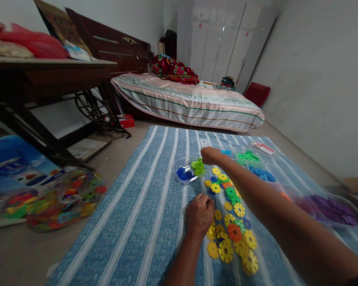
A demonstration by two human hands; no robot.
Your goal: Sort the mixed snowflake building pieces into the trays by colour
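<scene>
Several flower-shaped plastic discs (231, 226) in yellow, green, orange and blue lie scattered on a blue striped mat (131, 222). My left hand (199, 216) rests closed at the left edge of the pile, pinching something I cannot make out. My right hand (210, 155) reaches far forward, fingers curled over a clear plastic tray (181, 165) that holds green discs (198, 167) and blue discs (185, 173). What the right hand's fingers hold is hidden.
More clear trays with green pieces (248, 157), blue pieces (262, 174) and purple pieces (331, 206) sit to the right. A bag of mixed colourful pieces (65, 200) lies on the floor at left. Beyond the mat are a bed (191, 101) and a dark table (41, 75).
</scene>
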